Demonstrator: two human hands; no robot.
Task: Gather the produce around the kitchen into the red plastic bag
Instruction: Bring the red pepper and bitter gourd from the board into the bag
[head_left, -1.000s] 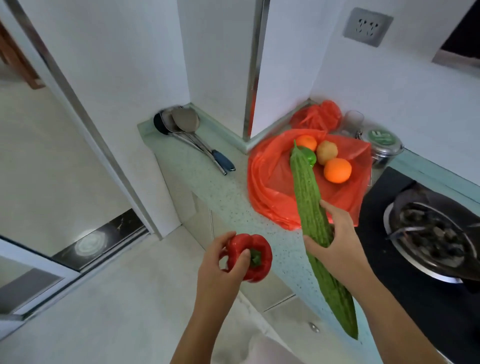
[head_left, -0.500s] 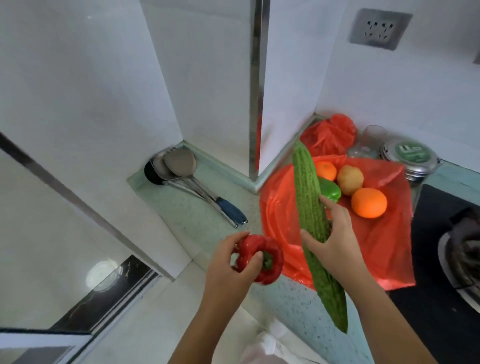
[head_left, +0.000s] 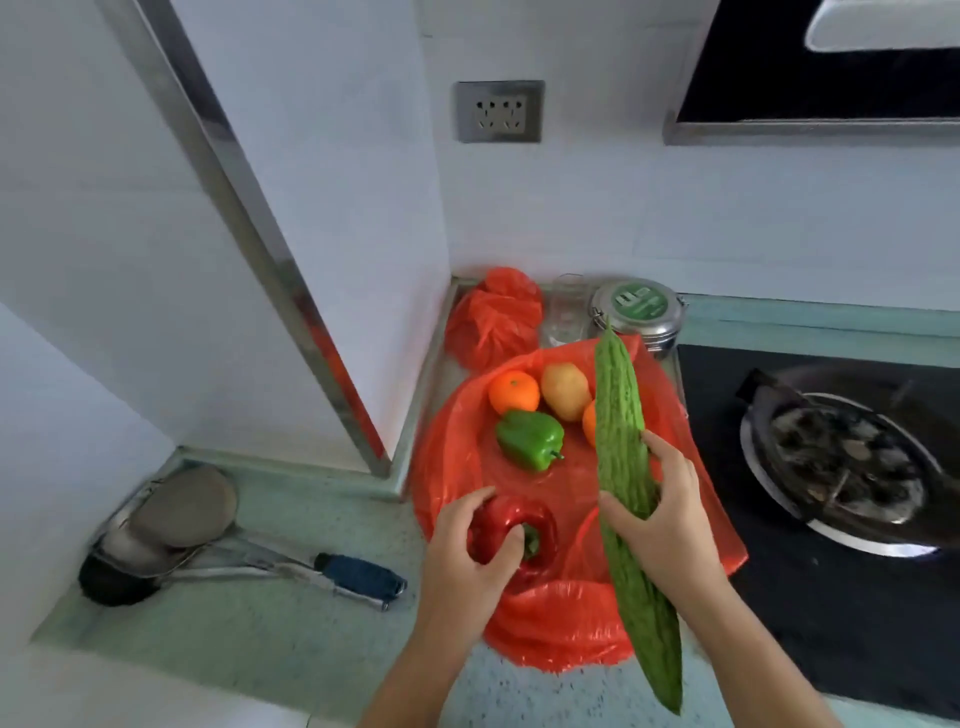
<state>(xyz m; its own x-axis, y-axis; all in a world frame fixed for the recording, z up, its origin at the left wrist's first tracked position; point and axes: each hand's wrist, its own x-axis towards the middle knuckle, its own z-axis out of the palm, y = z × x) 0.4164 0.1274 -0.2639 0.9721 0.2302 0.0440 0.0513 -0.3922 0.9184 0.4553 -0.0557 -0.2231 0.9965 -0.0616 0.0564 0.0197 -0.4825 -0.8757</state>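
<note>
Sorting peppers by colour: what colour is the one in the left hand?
Red, green stem; the pepper in the left hand shows in the head view.

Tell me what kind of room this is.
Most likely a home kitchen: a black cooktop with a used wok on it, a range hood above, and ladles lying on the pale green countertop.

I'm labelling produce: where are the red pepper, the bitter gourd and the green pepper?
red pepper (head_left: 513, 512), head view, top side.
bitter gourd (head_left: 618, 405), head view, upper half.
green pepper (head_left: 527, 436), head view, middle.
</note>
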